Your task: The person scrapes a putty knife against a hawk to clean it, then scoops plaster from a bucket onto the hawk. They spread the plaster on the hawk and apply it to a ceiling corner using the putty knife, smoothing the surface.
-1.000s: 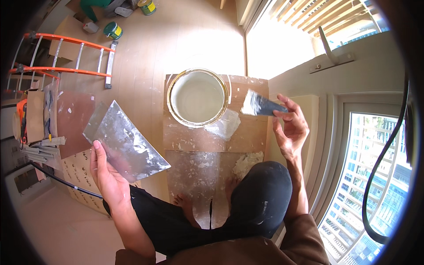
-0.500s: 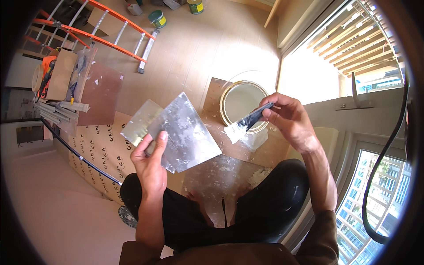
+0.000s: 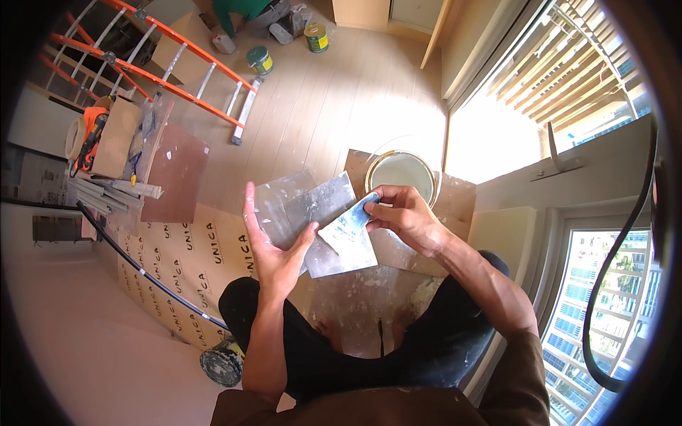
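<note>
Two thin squarish metal plates, smeared with white, overlap in front of my left hand (image 3: 275,263). The front plate (image 3: 334,199) is the brighter one; the rear plate (image 3: 273,195) shows to its left. My left thumb lies along the front side and a finger sticks up at the left edge, with the other fingers hidden behind. In my right hand (image 3: 408,220) is a small flat scraper (image 3: 348,226), pinched at its upper right end and coated with white paste. It lies across the front plate; whether it touches cannot be made out. A round bucket (image 3: 371,186) of pale paste stands just beyond.
An orange ladder (image 3: 188,44) lies at the far left, near two green-and-yellow cans (image 3: 260,64). A crouching person's green sleeve (image 3: 226,18) shows behind. Tools and a box (image 3: 117,138) sit left, above printed floor paper (image 3: 192,273). A spattered board (image 3: 355,312) lies between my legs.
My right hand has brought the scraper left, from beside the bucket to over the front plate. My left hand and the plates have shifted right, and a left finger now points up.
</note>
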Action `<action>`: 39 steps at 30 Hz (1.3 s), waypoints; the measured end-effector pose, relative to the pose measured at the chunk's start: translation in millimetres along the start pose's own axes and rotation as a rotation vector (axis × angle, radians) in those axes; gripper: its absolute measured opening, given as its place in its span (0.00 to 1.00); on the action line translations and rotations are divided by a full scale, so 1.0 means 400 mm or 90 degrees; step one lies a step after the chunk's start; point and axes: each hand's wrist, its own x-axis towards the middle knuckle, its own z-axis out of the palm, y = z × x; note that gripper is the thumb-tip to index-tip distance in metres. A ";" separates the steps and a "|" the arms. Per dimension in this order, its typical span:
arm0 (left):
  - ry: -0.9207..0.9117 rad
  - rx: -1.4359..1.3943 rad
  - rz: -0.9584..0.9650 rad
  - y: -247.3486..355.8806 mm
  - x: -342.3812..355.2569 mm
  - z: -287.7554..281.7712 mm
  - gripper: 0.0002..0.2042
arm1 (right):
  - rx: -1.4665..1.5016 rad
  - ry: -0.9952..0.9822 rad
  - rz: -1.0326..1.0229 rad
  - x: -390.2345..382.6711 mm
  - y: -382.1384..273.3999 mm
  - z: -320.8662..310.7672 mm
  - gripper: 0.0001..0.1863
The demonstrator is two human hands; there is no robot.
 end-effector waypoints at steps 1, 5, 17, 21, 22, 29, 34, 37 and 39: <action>-0.070 -0.065 -0.055 -0.013 0.003 -0.014 0.52 | 0.015 0.013 -0.006 -0.003 0.004 0.001 0.05; 0.026 -0.095 -0.086 -0.041 0.006 -0.014 0.45 | 0.098 0.061 -0.027 -0.011 0.010 -0.028 0.05; 0.152 -0.083 -0.244 -0.082 0.012 -0.084 0.22 | -0.663 0.298 -0.142 0.026 -0.028 -0.243 0.10; 0.195 -0.153 -0.306 -0.059 -0.003 -0.096 0.23 | -0.792 0.227 -0.118 0.108 0.056 -0.280 0.09; 0.193 -0.144 -0.308 -0.055 -0.008 -0.096 0.23 | -0.820 0.216 -0.110 0.127 0.073 -0.290 0.09; 0.194 -0.054 -0.279 -0.033 -0.035 -0.101 0.24 | -0.936 0.213 -0.142 0.229 0.165 -0.334 0.06; 0.202 -0.027 -0.303 -0.026 -0.055 -0.087 0.23 | -0.957 0.179 -0.136 0.233 0.169 -0.308 0.05; 0.204 0.000 -0.306 -0.028 -0.064 -0.074 0.22 | -0.963 0.148 -0.116 0.238 0.179 -0.313 0.05; 0.207 -0.001 -0.315 -0.027 -0.067 -0.070 0.23 | -0.948 0.151 -0.112 0.245 0.187 -0.310 0.05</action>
